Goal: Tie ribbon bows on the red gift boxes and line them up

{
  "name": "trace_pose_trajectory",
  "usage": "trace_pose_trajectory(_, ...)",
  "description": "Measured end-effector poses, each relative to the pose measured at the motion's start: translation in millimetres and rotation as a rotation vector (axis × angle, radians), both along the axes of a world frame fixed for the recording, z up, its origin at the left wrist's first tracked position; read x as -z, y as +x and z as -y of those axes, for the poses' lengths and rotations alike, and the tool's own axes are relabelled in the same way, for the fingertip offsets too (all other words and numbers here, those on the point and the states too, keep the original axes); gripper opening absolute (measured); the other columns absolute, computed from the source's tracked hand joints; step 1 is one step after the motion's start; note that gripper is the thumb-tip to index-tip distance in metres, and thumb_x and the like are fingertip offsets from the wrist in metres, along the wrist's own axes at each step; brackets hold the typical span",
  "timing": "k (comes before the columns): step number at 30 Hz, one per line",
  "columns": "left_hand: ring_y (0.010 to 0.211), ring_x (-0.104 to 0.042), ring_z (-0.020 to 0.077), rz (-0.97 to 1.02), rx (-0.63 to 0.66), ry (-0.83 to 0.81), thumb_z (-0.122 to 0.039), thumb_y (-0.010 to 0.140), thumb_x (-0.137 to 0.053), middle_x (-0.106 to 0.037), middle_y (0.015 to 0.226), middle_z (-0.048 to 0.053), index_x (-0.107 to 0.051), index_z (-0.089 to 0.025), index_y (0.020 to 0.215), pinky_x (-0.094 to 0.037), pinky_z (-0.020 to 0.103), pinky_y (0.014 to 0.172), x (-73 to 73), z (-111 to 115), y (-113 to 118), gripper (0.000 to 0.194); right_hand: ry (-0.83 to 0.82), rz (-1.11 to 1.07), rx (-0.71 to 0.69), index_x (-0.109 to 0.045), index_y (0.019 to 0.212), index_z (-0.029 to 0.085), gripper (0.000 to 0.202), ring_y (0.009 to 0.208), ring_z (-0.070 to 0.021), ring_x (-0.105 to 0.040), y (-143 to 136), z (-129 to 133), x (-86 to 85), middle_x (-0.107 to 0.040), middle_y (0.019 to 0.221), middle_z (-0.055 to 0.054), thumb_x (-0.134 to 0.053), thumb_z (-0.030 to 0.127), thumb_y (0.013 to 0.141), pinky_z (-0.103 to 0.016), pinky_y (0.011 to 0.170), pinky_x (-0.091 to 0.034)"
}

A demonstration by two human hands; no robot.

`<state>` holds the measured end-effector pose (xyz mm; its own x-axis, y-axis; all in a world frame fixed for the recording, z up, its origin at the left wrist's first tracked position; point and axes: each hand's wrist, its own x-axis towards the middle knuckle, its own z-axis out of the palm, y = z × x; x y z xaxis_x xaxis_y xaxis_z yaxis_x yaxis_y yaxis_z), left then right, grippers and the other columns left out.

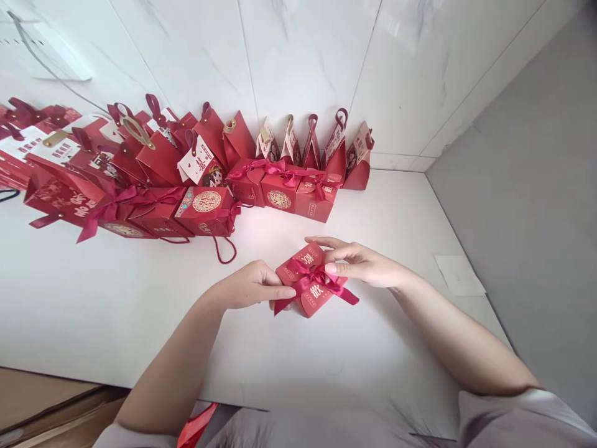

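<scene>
A small red gift box [308, 254] with pale printed characters and a dark pink ribbon bow [313, 277] is held above the white table. My left hand [254, 286] grips its left edge, with the thumb on top by a ribbon tail and the other fingers mostly hidden underneath. On the right side, my right hand [357, 262] holds the box's edge and ribbon between thumb and fingers, its index finger stretched along the far side. Both ribbon tails hang out past the box, one to the left and one to the right.
Behind stand many red boxes and bags, including a ribboned box [208, 210] and a triangular one [358, 158], against the tiled wall [303, 56]. A white sheet [459, 275] lies at the right edge of the table [116, 311]. Cardboard [41, 398] shows at lower left.
</scene>
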<state>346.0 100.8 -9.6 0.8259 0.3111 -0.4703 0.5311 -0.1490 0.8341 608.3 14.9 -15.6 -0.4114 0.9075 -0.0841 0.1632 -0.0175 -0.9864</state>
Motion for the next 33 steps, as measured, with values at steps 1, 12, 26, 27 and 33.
trace_pose_trajectory(1, 0.052, -0.042, 0.0096, 0.017, 0.01, -0.007, -0.053, 0.085, -0.058, -0.058, 0.058, 0.001, -0.072, -0.015, 0.068, -0.032, 0.024, 0.051, 1.1, -1, 1, 0.044, -0.006, -0.01, -0.001, -0.067, 0.072, 0.021, 0.033, 0.146, -0.0272, -0.026, 1, -1, 0.6, -0.051, 0.143, -0.008, -0.064, 0.048, 0.089, -0.045, 0.115, -0.027)
trace_pose_trajectory(12, 0.068, -0.055, 0.0137, 0.045, 0.056, -0.039, -0.046, 0.082, -0.063, -0.064, 0.072, 0.002, -0.064, -0.015, 0.067, -0.042, 0.025, 0.062, 2.4, -10, -3, 0.034, -0.04, -0.096, -0.007, -0.054, 0.065, 0.018, 0.037, 0.138, -0.0281, -0.04, 5, -5, 6.2, -0.052, 0.14, -0.01, -0.067, 0.045, 0.087, -0.043, 0.105, -0.037)
trace_pose_trajectory(26, 0.115, -0.052, 0.0241, 0.382, -0.354, 0.452, -0.03, 0.088, -0.049, -0.058, 0.118, 0.007, -0.059, -0.024, 0.111, -0.043, 0.037, 0.095, 1.6, 1, 2, 0.025, -0.114, -0.078, -0.057, -0.073, 0.078, 0.02, 0.027, 0.136, -0.0279, -0.043, 8, -6, 8.2, -0.051, 0.143, -0.007, -0.069, 0.046, 0.085, -0.043, 0.109, -0.035)
trace_pose_trajectory(27, 0.126, -0.046, 0.0254, 0.448, -0.32, 0.447, -0.028, 0.088, -0.048, -0.054, 0.128, 0.008, -0.059, -0.025, 0.115, -0.039, 0.04, 0.104, 4.0, 3, 6, 0.029, -0.114, -0.086, -0.066, -0.074, 0.078, 0.02, 0.028, 0.134, -0.0277, -0.045, 8, -6, 8.4, -0.051, 0.144, -0.007, -0.068, 0.046, 0.086, -0.042, 0.109, -0.036)
trace_pose_trajectory(33, 0.125, -0.049, 0.0241, 0.483, -0.185, 0.414, -0.025, 0.088, -0.056, -0.053, 0.129, 0.007, -0.057, -0.021, 0.082, -0.035, 0.041, 0.11, 11.5, 13, 22, 0.008, -0.105, -0.112, -0.097, -0.074, 0.074, 0.019, 0.036, 0.122, -0.0251, -0.055, 3, -5, 7.6, -0.054, 0.138, -0.007, -0.062, 0.049, 0.09, -0.041, 0.107, -0.04)
